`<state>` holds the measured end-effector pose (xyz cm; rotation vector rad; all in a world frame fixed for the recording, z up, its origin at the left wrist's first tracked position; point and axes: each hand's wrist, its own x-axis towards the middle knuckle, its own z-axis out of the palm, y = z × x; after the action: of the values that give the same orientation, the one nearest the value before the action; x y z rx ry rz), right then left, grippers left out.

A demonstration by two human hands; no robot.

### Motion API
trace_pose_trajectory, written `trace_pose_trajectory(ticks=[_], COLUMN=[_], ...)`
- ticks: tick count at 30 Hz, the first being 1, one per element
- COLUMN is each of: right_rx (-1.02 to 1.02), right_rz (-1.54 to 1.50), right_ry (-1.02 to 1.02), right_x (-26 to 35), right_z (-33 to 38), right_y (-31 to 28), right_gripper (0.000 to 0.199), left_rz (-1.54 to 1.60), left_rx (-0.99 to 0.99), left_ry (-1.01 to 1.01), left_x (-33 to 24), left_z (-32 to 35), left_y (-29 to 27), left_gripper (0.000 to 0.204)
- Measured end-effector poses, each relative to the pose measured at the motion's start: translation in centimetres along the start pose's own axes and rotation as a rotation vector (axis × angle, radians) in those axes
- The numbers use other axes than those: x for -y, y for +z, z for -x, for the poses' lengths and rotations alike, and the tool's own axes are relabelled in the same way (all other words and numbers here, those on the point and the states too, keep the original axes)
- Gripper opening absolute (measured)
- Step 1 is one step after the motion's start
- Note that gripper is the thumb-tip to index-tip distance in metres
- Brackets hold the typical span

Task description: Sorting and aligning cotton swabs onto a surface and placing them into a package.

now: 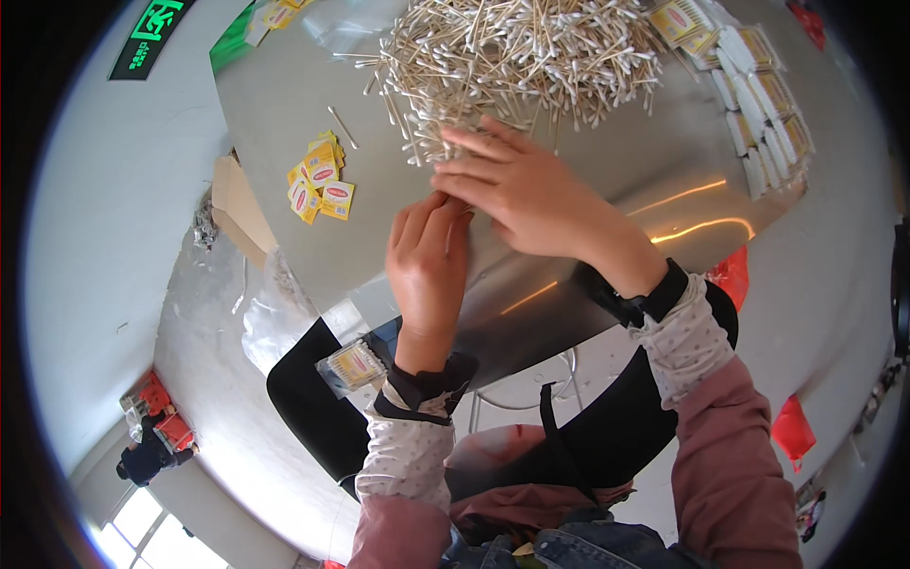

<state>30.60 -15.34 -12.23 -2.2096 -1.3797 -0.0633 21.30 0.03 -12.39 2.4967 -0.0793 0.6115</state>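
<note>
A large heap of cotton swabs with wooden sticks lies on the metal table. My right hand reaches over the heap's near edge, its fingers stretched out to the left and slightly apart. Just below it, my left hand has its fingers bent and pressed together, their tips close to the right hand's fingers. Whatever the left fingers hold, if anything, is hidden from view. Left of the hands sits a small pile of yellow printed cards, and a single swab lies apart above them.
Stacked packs of swabs line the table's right side. Another pack rests near my left wrist, below the table edge. A cardboard box stands beyond the left edge. Clear plastic bags lie at the far left; another person is far off.
</note>
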Motion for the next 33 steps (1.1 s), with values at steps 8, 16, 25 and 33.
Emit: trace_pose_trajectory(ticks=[8,16,25,33], right_rx=[-0.155,-0.247,-0.322,-0.136], right_rz=[-0.002,0.088,0.134,0.189], right_ry=[0.056,0.112,0.055,-0.080], right_x=[-2.9,-3.9,0.1,3.0], right_z=[1.5,1.6,0.8,-0.9], right_y=[-0.5,0.1,0.3,2.5], right_gripper=[0.020,0.018,0.016,0.011], left_rz=[0.036,0.022,0.032,-0.263], left_rx=[0.010,0.044,0.132,0.319], left_ry=[-0.015,-0.099,-0.052,-0.199], left_x=[0.2,-0.7,-1.5,-4.3], left_z=[1.9,6.5,8.9,10.2], left_y=[-1.1,-3.7,-4.6,-2.7], left_gripper=[0.016,0.018,0.026,0.078])
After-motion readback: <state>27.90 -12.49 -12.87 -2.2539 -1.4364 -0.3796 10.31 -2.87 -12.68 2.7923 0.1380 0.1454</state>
